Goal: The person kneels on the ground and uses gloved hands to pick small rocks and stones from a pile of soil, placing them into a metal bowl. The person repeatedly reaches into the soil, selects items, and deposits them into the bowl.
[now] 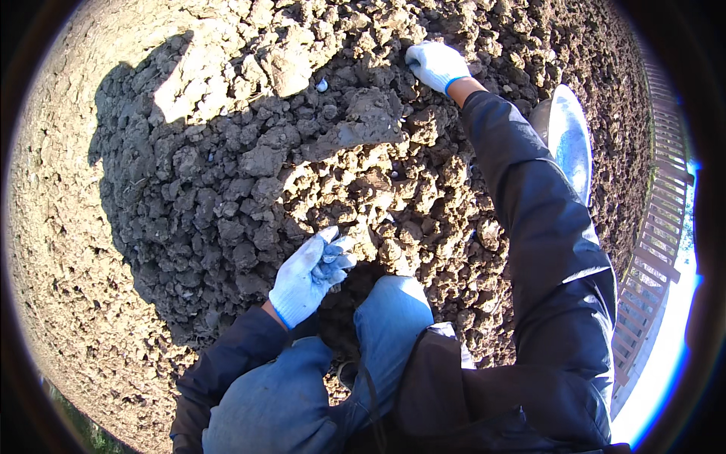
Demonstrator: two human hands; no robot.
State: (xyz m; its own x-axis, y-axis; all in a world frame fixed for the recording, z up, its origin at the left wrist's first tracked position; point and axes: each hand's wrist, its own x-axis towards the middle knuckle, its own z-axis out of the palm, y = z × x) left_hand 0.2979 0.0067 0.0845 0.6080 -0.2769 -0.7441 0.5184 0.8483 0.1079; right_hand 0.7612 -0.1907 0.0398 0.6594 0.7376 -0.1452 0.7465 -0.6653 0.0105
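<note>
My left hand wears a white knit work glove with grey soil on its fingers. It hovers beside my knee over the clods, palm turned inward and fingers partly curled; whether anything lies inside them is hidden. Farther out, my right hand, in a similar glove with a blue cuff edge, reaches to the soil with its fingers bent inward. The fingertips are out of sight, so what they hold does not show. A small whitish piece, possibly a garlic clove, sits on the clods left of the right hand. Another small pale round piece lies nearer.
A shiny metal basin stands on the soil to the right of my right forearm. My denim-clad knees are bent close below. A slatted brown fence runs along the right edge. My shadow covers the clods at left.
</note>
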